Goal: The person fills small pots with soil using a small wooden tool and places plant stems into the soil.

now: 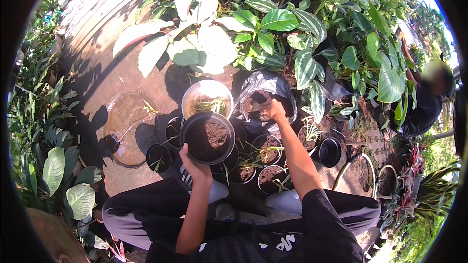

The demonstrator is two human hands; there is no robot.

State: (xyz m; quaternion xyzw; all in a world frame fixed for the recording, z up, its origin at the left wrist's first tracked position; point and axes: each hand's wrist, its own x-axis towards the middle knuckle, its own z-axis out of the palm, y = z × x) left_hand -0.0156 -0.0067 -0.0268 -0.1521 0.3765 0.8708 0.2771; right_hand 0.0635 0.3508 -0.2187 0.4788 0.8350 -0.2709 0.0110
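My left hand (194,164) grips a black pot (208,136) of dark soil, held tilted over the smaller pots. Within an open black plastic bag (267,80) of soil, my right hand (272,109) has its fingers curled; whatever they hold is too hidden to name. A white bowl (204,87) with pale leafy cuttings (210,104) sits just behind the held pot. Around and below both hands are several small black pots (270,178) of soil, some with thin-leaved plantlets.
An empty black pot (329,152) and a hose loop (365,165) lie at right. A water-filled saucer (122,131) is at left. Dense plants (307,29) crowd the back and sides. Another person (419,112) in dark clothing reaches into foliage at far right.
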